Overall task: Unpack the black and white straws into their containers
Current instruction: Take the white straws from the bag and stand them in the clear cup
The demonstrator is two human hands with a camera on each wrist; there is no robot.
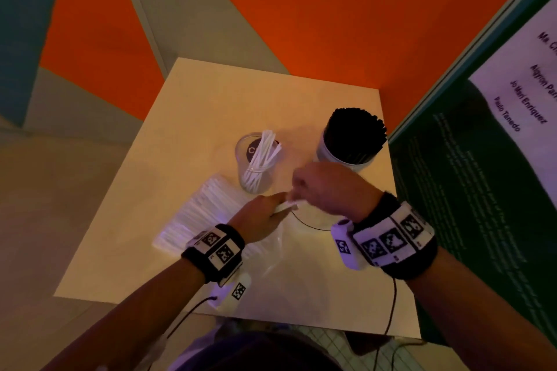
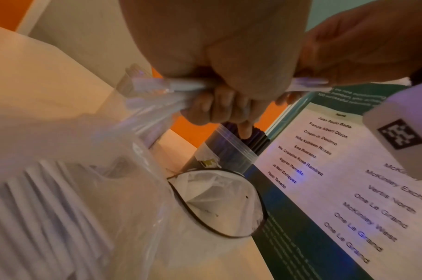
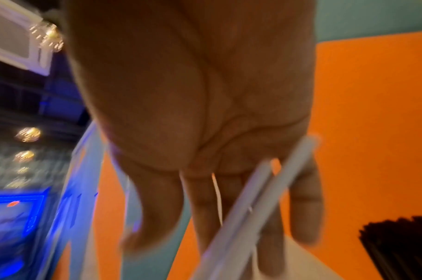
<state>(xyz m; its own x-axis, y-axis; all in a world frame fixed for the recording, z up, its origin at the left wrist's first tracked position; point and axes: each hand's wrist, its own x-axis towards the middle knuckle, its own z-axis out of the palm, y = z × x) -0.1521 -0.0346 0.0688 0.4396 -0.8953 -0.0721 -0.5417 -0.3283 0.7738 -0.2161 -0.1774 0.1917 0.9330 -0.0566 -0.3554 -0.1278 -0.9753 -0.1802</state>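
Note:
My left hand (image 1: 268, 211) grips a small bundle of white straws (image 1: 284, 208) just above the table; the left wrist view shows its fingers (image 2: 217, 108) curled round the bundle (image 2: 188, 87). My right hand (image 1: 297, 193) meets the bundle's free ends, its fingers (image 3: 306, 204) nearly straight with the straws (image 3: 253, 204) lying across them and the thumb apart. A clear cup (image 1: 244, 156) holds several white straws (image 1: 260, 159). A larger container (image 1: 325, 153) is packed with black straws (image 1: 355, 132). The plastic pack of white straws (image 1: 205, 211) lies to the left.
An empty clear plastic bag (image 1: 277, 250) lies crumpled under my wrists, with a thin black cable (image 1: 304, 221) looping over it. A dark green board with printed names (image 1: 482, 159) stands against the table's right edge. Orange wall panels (image 1: 301, 9) rise behind the table.

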